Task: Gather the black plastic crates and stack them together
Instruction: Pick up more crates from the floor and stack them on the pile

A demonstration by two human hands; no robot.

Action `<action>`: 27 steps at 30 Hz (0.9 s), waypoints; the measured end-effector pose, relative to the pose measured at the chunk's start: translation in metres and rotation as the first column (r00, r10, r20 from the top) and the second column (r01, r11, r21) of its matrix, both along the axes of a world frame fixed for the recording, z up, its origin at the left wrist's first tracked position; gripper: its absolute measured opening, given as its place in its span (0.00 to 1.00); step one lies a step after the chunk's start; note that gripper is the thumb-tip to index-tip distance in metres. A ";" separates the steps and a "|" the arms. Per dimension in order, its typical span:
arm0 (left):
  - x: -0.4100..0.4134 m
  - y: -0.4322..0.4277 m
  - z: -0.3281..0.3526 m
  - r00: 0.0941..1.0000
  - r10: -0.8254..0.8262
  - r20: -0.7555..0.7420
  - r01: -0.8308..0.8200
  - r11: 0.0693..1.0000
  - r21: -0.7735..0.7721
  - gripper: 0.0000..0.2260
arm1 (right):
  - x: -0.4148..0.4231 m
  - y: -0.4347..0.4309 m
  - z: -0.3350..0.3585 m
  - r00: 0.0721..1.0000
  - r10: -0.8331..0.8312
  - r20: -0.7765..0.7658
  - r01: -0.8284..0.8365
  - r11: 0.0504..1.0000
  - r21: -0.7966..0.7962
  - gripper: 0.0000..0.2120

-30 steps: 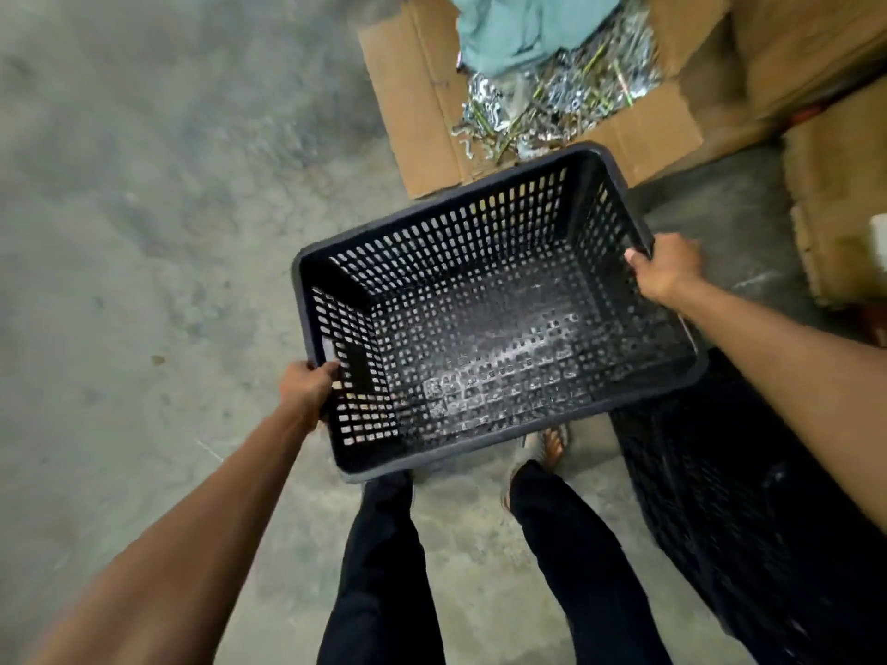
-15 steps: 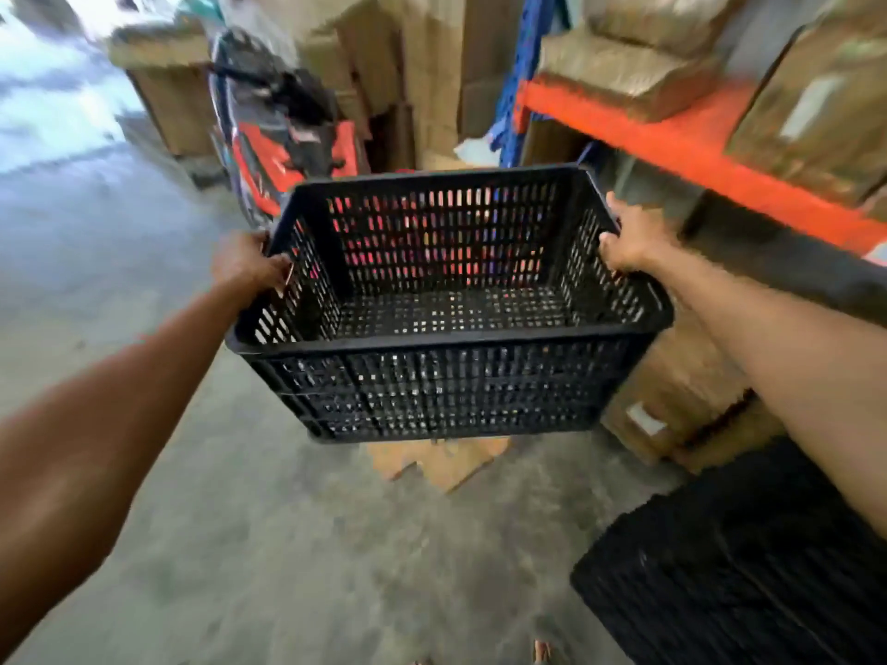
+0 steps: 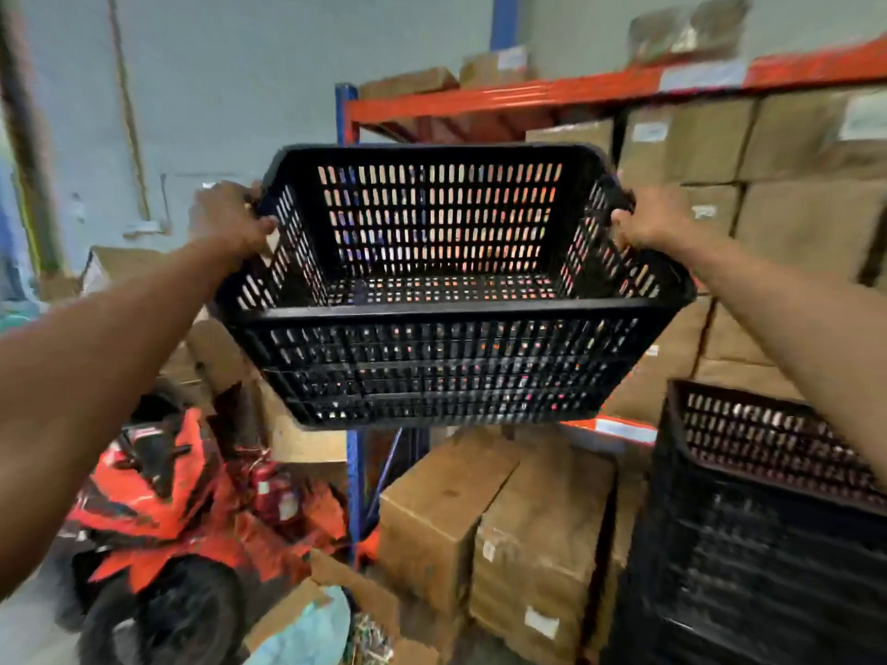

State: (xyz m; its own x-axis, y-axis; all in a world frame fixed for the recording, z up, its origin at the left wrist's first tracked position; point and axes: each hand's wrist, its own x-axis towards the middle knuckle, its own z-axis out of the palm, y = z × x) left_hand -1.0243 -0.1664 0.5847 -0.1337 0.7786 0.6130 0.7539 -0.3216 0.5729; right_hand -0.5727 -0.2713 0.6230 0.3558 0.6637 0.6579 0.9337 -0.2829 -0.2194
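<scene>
1. Both hands grip one black crate (image 3: 446,290) by its short ends: left hand (image 3: 228,220) closed on the left rim, right hand (image 3: 648,218) closed on the right rim. Crate is in the air, level, open side up, empty.
2. Stack of black crates (image 3: 768,520) stands low on my right, well apart from the load.
3. My plan: swing right, square the corners over the top crate, lower evenly so it nests.
4. Risk: one corner catching the rim; keep both ends level.
</scene>
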 end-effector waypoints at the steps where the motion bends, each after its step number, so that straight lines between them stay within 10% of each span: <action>1: 0.015 -0.006 0.008 0.999 -0.041 0.006 0.041 0.999 0.001 0.17 | 0.009 -0.021 0.007 0.999 -0.046 0.005 0.046 0.999 0.014 0.19; 16: 0.300 -0.044 0.057 0.824 -0.550 -0.132 0.564 0.819 0.104 0.11 | 0.177 -0.290 0.034 0.894 -0.448 -0.024 0.449 0.891 0.063 0.19; 27: 0.432 -0.090 0.060 0.768 -0.598 -0.232 0.581 0.801 -0.142 0.14 | 0.292 -0.346 0.036 0.829 -0.557 -0.055 0.538 0.821 -0.192 0.19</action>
